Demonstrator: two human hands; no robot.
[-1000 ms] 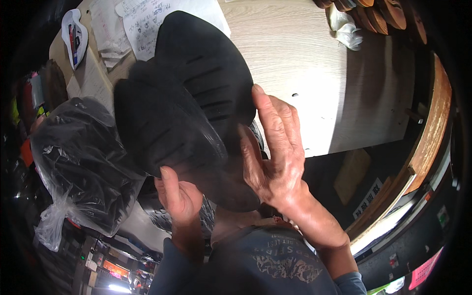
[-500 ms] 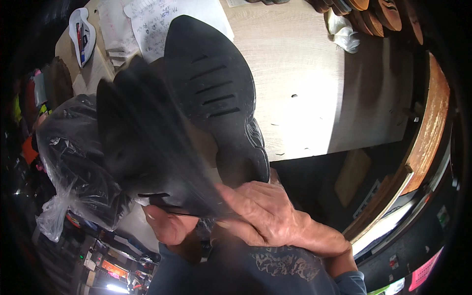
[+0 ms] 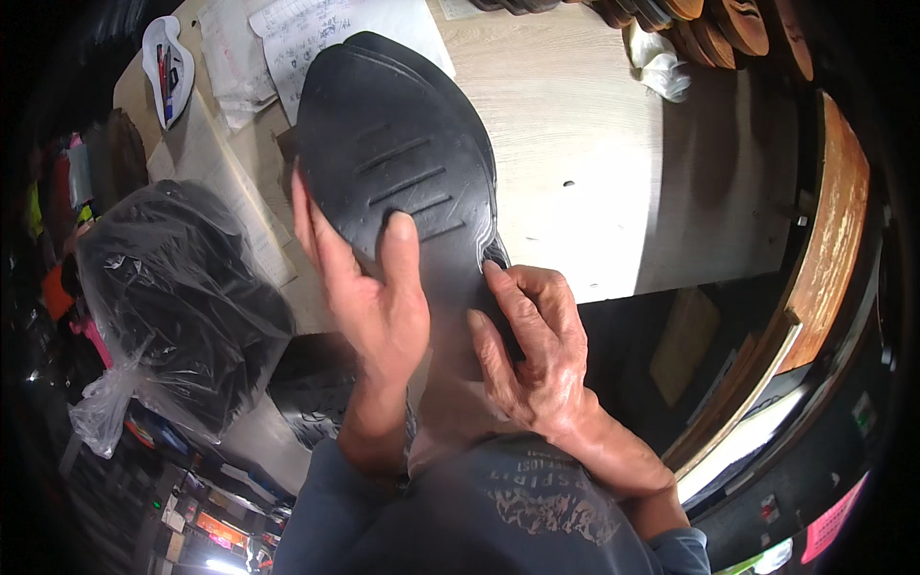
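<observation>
A stack of black shoe soles (image 3: pixel 388 129) lies in front of me, toes pointing away, with raised bars across the top one. My left hand (image 3: pixel 379 311) grips the stack from the left, its thumb pressed on the top sole and its fingers along the outer edge. On the opposite side, my right hand (image 3: pixel 541 350) is curled against the narrow middle, fingertips at the layered edge and thumb over the sole. The heel end is dim and blurred toward my body. How many soles are stacked cannot be made out.
A tied clear plastic bag (image 3: pixel 182 307) of black things sits at the left. Papers (image 3: pixel 316 43) and a white sole-shaped tray (image 3: pixel 168 72) with pens lie on the far left of the table (image 3: pixel 565 115). Brown soles (image 3: pixel 738 29) line the far right, near a curved wooden edge (image 3: pixel 834 230).
The blurred sole that was swinging at the left now lies over the other, edges nearly matched. My left hand has moved up onto the front part; my right hand has shifted up to the side edge.
</observation>
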